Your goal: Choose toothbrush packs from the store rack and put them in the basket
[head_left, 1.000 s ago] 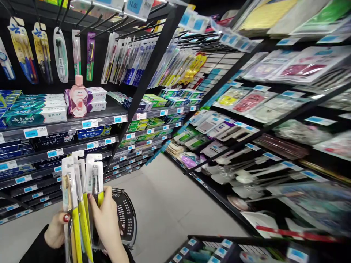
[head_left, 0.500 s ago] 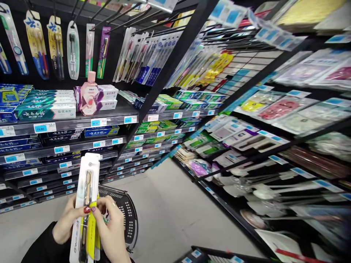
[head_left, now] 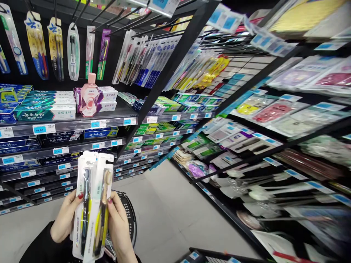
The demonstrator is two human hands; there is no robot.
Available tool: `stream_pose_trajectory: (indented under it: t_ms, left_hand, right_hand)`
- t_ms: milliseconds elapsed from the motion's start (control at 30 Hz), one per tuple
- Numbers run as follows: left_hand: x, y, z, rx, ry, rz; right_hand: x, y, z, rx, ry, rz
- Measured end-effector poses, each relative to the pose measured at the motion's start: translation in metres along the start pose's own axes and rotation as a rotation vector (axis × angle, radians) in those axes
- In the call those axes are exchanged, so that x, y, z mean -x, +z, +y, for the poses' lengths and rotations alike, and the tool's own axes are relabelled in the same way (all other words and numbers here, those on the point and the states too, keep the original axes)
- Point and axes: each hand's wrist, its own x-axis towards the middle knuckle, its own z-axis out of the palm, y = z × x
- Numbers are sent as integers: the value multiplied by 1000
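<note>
Two packaged toothbrushes are held side by side, upright, at the lower left of the head view. My left hand [head_left: 65, 215] grips the edge of the left toothbrush pack [head_left: 85, 212], which shows a dark brush and may have another pack behind it. My right hand [head_left: 119, 224] pinches the right toothbrush pack [head_left: 102, 208], with a tan-headed brush, and this pack overlaps the left one. Both thumbs rest on the front of the packs; the other fingers are hidden behind them.
A black basket [head_left: 131, 215] stands below, partly behind my right hand. Ahead, a shelf [head_left: 109, 118] carries toothpaste boxes [head_left: 46, 109] and a pink bottle [head_left: 90, 95], with toothbrushes [head_left: 72, 53] hanging above. Another rack [head_left: 233, 204] lines the aisle's right side, over a grey floor [head_left: 161, 208].
The packs, stacked together before, are now spread apart side by side, so the dark brush on the left shows. My right hand has moved to the right edge of its pack.
</note>
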Motion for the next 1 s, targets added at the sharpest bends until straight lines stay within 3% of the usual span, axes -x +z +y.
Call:
stream_pose_trajectory:
  t_ms: [100,200,333,500,633,767,933,1000]
  left_hand:
    - [0,-1,6,20,-33,37]
    - [-1,-5,10,21,-42,88]
    - [-2,-9,13,13,-59,64]
    - [-2,-10,12,-7,-53,43]
    - [-1,-8,11,-5,-52,40]
    - [1,-10,11,-9,-72,37]
    - [1,-6,14,-20,-81,64]
    - [0,-4,15,-31,-87,106]
  right_hand:
    - [-8,-9,-5,-306,107,60]
    - [-15,-23,-5,-531,178,-46]
    - [-23,-44,9,-838,252,-195]
    - [-35,-54,26,-1116,288,-99]
    - [-39,-53,21,-1128,280,-51]
    - [-37,-52,18,-1063,234,-88]
    - [-35,-53,25,-891,111,-405]
    - [-34,-52,24,-810,115,-464]
